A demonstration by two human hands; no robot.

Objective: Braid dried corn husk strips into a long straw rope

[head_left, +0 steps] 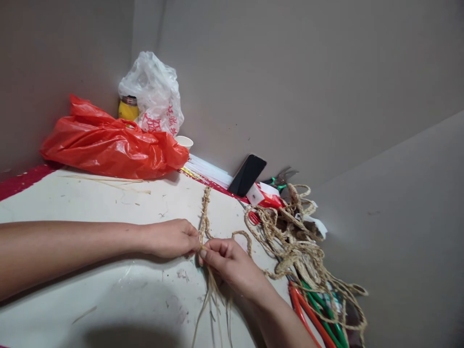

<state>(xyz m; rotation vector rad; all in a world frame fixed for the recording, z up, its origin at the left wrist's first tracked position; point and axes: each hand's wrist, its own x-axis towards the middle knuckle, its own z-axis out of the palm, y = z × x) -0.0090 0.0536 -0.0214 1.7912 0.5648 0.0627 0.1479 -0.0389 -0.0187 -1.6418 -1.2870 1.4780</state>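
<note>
A thin braid of straw runs away from me across the white tabletop. Its loose unbraided strands trail toward me below my hands. My left hand is closed, pinching the braid from the left at the point where the braiding ends. My right hand is closed on the same spot from the right, fingers pinched over the strands. The two hands touch at the fingertips.
A tangled pile of braided straw rope lies right of my hands, over red and green cords. A black phone leans on the wall beside scissors. A red plastic bag, white bag, yellow jar and paper cup fill the corner.
</note>
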